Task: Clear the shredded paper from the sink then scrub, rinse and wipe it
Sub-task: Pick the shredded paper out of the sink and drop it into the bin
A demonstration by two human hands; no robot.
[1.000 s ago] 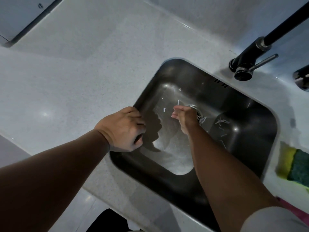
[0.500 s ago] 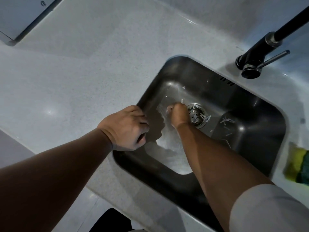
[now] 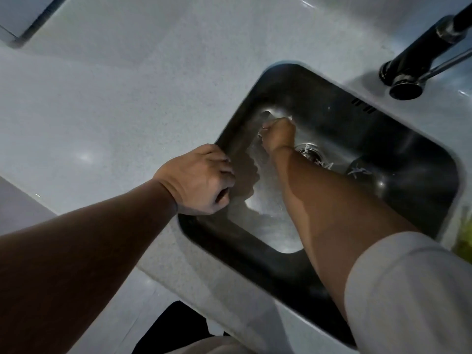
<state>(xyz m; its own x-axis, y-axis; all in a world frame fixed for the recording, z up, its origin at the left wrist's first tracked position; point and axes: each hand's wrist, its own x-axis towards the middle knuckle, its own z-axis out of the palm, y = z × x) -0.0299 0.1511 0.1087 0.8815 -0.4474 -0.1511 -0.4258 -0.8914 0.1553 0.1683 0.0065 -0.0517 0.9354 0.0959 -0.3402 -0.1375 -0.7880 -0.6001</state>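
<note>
A dark steel sink (image 3: pixel 413 139) is set into a pale speckled counter. My left hand (image 3: pixel 199 180) grips the sink's left rim, fingers curled over the edge. My right hand (image 3: pixel 278 135) is down in the basin near the far left corner, left of the drain (image 3: pixel 310 150). Its fingers are curled, with white paper shreds showing at the fingertips. More shredded paper (image 3: pixel 357 171) lies on the basin floor right of the drain, and a few strips sit beside the drain.
A black faucet (image 3: pixel 419 60) with a metal lever rises at the back right of the sink. A yellow-green sponge (image 3: pixel 464 236) lies on the counter at the right edge. The pale counter (image 3: pixel 115 98) stretches left of the sink.
My right hand has moved from beside the drain toward the basin's far left corner, and its fingers have closed on paper shreds. The left hand stays on the rim.
</note>
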